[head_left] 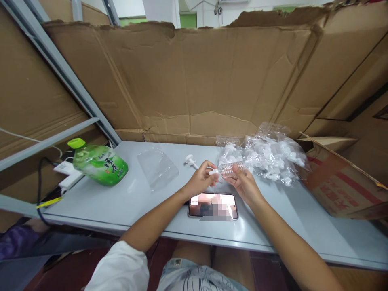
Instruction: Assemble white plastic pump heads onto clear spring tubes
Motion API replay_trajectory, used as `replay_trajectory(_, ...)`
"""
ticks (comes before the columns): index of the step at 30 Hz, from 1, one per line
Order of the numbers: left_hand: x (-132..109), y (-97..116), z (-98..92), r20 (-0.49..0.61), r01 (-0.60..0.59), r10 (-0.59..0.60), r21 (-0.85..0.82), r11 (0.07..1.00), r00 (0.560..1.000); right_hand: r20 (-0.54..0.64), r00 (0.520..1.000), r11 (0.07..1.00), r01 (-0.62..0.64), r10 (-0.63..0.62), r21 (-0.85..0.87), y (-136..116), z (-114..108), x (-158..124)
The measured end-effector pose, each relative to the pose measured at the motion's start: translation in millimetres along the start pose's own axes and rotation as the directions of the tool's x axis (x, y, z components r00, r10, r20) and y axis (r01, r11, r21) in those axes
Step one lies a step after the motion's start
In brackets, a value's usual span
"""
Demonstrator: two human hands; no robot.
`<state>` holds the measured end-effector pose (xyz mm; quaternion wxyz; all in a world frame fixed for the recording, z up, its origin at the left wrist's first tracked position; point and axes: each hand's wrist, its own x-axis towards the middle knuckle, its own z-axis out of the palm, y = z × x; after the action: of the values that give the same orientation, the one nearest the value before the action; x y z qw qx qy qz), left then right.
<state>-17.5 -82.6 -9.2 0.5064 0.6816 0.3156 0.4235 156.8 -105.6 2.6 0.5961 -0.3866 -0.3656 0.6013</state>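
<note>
A small clear ribbed plastic bottle [230,169] lies sideways in my right hand [245,185], whose fingers are wrapped round its body. At the bottle's neck end, my left hand [202,178] pinches a small white cap [214,172]. Whether the cap sits on the neck is hidden by the fingers. Just beyond my left hand, a white pump head [190,160] with a stem rests on the table. Clear plastic bags of white pump parts [271,159] are heaped behind and to the right of my right hand. A lit smartphone [212,207] lies below both hands.
A flat clear plastic bag [158,167] lies left on the grey table [133,202]. Farther left, a green drink bottle [100,162] leans beside white power strips [68,174]. An open cardboard box [342,182] stands right; tall cardboard [212,76] walls the back.
</note>
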Motion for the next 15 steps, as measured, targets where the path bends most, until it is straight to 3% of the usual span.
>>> replay_trajectory(3, 1.9, 0.2, 6.1, 0.097, 0.224, -0.203, -0.353, 0.908, 0.974, -0.056, 0.996, 0.997, 0.075, -0.076, -0.025, -0.5, 2.1, -1.0)
replay_trajectory(6, 3.5, -0.6, 7.4, 0.102, 0.302, -0.292, -0.511, 0.805, 0.951, -0.086, 0.987, 0.986, 0.128, -0.138, -0.108, 3.5, 2.2, -0.4)
replay_trajectory(8, 3.9, -1.9, 7.3, 0.085, 0.305, -0.309, -0.538, 0.786, 0.947, -0.086, 0.978, 0.97, 0.172, -0.189, -0.173, 7.0, 1.6, 0.1)
replay_trajectory(12, 1.6, -3.1, 5.8, -0.012, 0.135, -0.15, -0.376, 0.917, 0.989, -0.072, 0.974, 0.965, 0.202, -0.217, -0.168, 7.9, 1.7, -1.5)
replay_trajectory(15, -2.1, 0.1, 0.6, -0.08, -0.107, 0.111, 0.054, 0.993, 0.991, -0.046, 0.991, 0.99, 0.124, -0.127, -0.068, 4.0, 2.6, -4.0)
